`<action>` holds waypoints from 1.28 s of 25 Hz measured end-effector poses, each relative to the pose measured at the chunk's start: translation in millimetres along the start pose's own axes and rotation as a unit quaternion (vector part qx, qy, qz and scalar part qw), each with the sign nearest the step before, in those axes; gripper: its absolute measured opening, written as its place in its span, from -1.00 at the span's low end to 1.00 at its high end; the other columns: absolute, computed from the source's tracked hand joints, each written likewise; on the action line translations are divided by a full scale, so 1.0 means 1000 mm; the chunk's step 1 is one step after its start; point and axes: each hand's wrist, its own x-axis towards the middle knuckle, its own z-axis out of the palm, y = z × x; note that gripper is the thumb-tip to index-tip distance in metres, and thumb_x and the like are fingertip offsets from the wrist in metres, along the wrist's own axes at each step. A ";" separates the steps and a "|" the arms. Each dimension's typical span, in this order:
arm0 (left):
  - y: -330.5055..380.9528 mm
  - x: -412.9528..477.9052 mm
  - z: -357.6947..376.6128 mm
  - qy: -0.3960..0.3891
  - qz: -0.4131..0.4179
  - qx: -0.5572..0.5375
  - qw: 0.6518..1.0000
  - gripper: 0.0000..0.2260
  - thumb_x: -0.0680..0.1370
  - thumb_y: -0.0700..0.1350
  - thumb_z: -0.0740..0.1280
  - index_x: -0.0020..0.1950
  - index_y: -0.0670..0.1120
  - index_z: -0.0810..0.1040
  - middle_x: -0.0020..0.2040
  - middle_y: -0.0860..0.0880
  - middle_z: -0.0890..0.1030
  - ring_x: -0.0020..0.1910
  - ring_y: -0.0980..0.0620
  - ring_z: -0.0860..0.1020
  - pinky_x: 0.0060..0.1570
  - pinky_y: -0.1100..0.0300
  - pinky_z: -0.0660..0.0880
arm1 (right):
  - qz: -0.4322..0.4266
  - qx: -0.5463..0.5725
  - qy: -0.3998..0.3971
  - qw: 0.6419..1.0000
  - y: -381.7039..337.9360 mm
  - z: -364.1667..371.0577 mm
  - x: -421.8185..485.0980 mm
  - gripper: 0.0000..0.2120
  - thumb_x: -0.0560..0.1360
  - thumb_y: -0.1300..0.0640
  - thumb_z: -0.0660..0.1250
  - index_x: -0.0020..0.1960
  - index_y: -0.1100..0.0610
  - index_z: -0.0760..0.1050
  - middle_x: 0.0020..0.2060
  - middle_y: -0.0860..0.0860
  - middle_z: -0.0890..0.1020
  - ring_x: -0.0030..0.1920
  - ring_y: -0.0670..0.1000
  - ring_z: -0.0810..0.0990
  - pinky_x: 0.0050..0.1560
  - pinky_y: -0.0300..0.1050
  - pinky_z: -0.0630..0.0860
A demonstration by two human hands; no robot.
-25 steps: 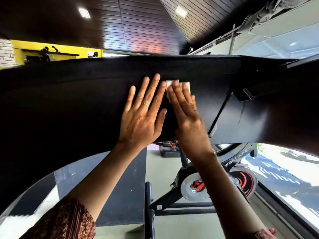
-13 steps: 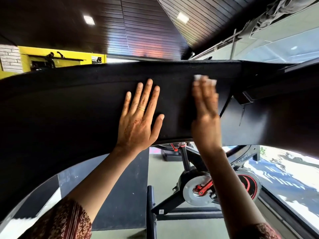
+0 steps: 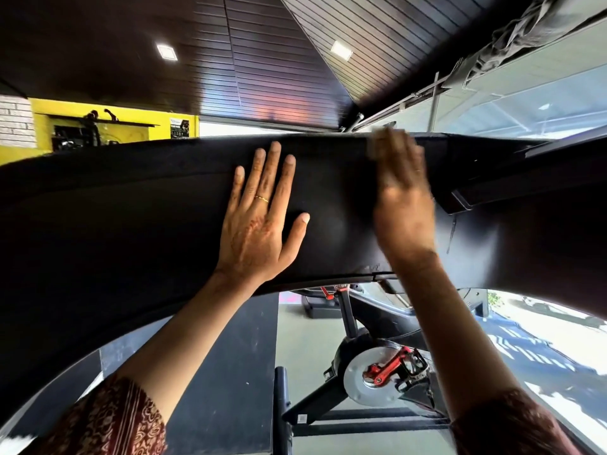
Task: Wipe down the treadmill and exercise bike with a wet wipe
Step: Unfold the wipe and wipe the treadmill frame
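White wet wipe, blurred, lies under the straight fingers of the right hand, at the far edge of the black treadmill panel. The left hand rests just beside it, fingers spread, palm flat on the same panel. Below the right forearm stands the exercise bike, with a red pedal crank against its silver flywheel.

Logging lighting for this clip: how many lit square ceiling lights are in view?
2: left square ceiling light upper left; right square ceiling light top centre. Others may hide behind the black panel.
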 end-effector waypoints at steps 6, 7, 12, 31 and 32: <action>0.002 -0.004 0.000 -0.006 0.014 -0.003 1.000 -0.43 0.60 0.05 0.12 0.50 -0.26 0.18 0.51 -0.26 0.17 0.51 -0.17 0.08 0.50 0.03 -0.09 | -0.017 0.063 -0.013 0.998 -0.043 0.006 -0.001 -0.44 0.39 0.49 -0.03 0.38 0.42 0.32 0.37 0.32 0.36 0.41 0.35 0.27 0.44 0.12 0.18; 0.002 -0.005 -0.001 -0.008 0.021 -0.004 1.000 -0.44 0.60 0.04 0.13 0.50 -0.26 0.19 0.51 -0.26 0.17 0.51 -0.17 0.08 0.50 0.03 -0.09 | -0.053 0.063 -0.025 0.996 -0.036 0.004 -0.003 -0.46 0.42 0.47 -0.01 0.39 0.39 0.33 0.38 0.30 0.36 0.42 0.32 0.28 0.45 0.08 0.17; 0.002 -0.013 0.000 -0.010 0.028 0.000 1.000 -0.46 0.60 0.04 0.12 0.50 -0.23 0.22 0.50 -0.26 0.19 0.51 -0.17 0.10 0.50 -0.01 -0.06 | 0.182 0.045 -0.006 0.982 -0.010 -0.005 -0.018 -0.19 0.18 0.66 0.03 0.45 0.46 0.13 0.44 0.41 0.13 0.47 0.38 0.07 0.50 0.06 0.03; 0.000 -0.068 -0.009 -0.050 0.002 0.006 0.999 -0.47 0.60 0.04 0.10 0.51 -0.18 0.20 0.51 -0.16 0.13 0.51 -0.13 0.11 0.48 0.01 -0.09 | 0.140 0.093 -0.134 0.977 -0.048 -0.021 -0.120 -0.29 0.31 0.51 -0.11 0.48 0.40 0.10 0.51 0.26 0.07 0.52 0.23 0.00 0.46 0.18 0.18; 0.001 -0.069 -0.009 -0.050 0.001 0.006 0.999 -0.47 0.59 0.04 0.10 0.51 -0.19 0.20 0.51 -0.16 0.13 0.51 -0.13 0.11 0.48 0.00 -0.08 | 0.109 0.089 -0.139 0.980 -0.059 -0.021 -0.134 -0.34 0.35 0.51 -0.09 0.47 0.41 0.13 0.51 0.25 0.09 0.52 0.23 0.02 0.43 0.19 0.23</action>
